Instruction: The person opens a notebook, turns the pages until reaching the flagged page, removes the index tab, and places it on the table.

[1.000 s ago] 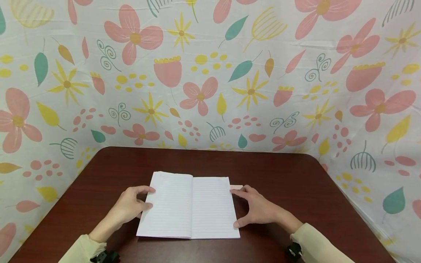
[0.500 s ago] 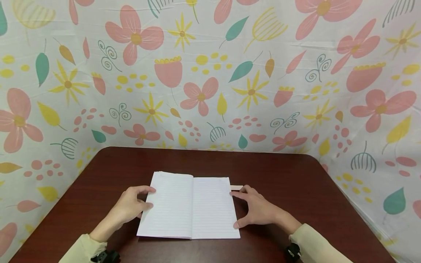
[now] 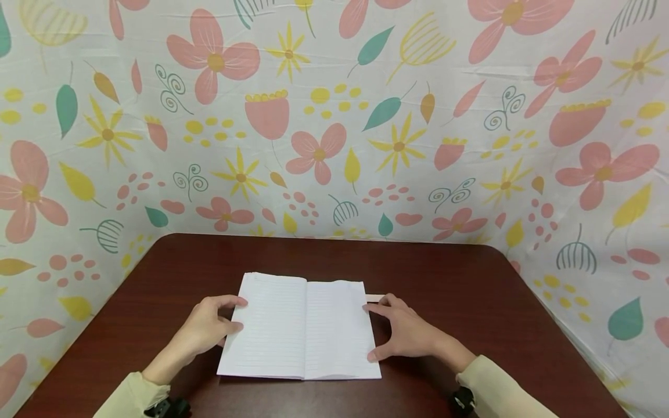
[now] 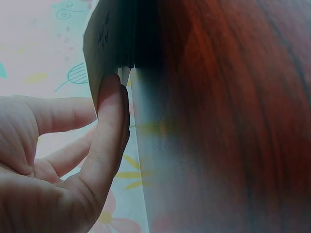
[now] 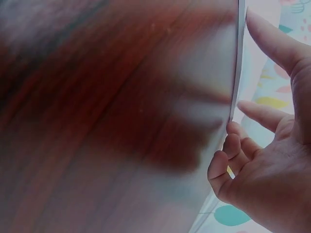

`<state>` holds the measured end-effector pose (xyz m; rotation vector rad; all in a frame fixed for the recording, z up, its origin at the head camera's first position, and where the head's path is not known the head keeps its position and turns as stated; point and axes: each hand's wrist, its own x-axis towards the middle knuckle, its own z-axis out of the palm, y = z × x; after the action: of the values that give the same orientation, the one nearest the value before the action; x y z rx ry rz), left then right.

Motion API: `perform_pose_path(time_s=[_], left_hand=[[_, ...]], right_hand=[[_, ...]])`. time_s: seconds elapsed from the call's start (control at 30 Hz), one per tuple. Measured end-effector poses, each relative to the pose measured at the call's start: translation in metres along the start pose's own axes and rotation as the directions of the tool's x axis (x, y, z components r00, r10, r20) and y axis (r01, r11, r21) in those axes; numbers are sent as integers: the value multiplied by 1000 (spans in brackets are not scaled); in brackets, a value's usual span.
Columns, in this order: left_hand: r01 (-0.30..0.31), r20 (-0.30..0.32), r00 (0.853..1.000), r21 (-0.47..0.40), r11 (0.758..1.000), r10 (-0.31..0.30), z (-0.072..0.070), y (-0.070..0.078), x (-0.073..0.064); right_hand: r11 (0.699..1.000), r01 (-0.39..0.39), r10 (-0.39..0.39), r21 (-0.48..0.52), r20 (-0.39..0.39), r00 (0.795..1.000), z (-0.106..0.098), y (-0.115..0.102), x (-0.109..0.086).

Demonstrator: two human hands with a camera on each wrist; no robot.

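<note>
An open notebook (image 3: pixel 272 325) with blank lined pages lies on the dark wooden table. My left hand (image 3: pixel 201 328) holds its left edge, thumb and index finger over the page, other fingers under the cover; the left wrist view shows the notebook (image 4: pixel 104 43) between those fingers. At the right edge, my right hand (image 3: pixel 413 328) touches the right page with the index fingertip higher up and the thumb near the lower corner, the two well apart. That page bulges slightly. A pale strip (image 3: pixel 374 298) sticks out past the right edge, partly behind the index finger.
The table (image 3: pixel 444 278) has a glossy reddish-brown top and rounded far corners. A white cloth (image 3: pixel 334 116) printed with flowers and leaves hangs behind it and along both sides. Black straps (image 3: pixel 464 399) sit at both wrists.
My right thumb and fingers have slid slightly left onto the right page, which was flat before and now bulges at its top and bottom edges. The left hand keeps its place.
</note>
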<state>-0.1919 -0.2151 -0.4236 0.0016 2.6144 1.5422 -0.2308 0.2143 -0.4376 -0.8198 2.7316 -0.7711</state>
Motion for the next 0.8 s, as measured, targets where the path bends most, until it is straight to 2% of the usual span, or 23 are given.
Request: perform_pose_path(time_s=[0.37,0.57,0.8], left_hand=[[1,2,1000,-5,1000,-1,0,0,0],[-1,3,1000,-4,1000,1,0,1,0],[-1,4,1000,-9,1000,1,-1,1,0]], right_hand=[[1000,-26,25,-11,-44,999,6,-7,8],[998,-40,43,43,-75,996,7,-13,13],[998,-48,53,44,-102,993,6,-18,16]])
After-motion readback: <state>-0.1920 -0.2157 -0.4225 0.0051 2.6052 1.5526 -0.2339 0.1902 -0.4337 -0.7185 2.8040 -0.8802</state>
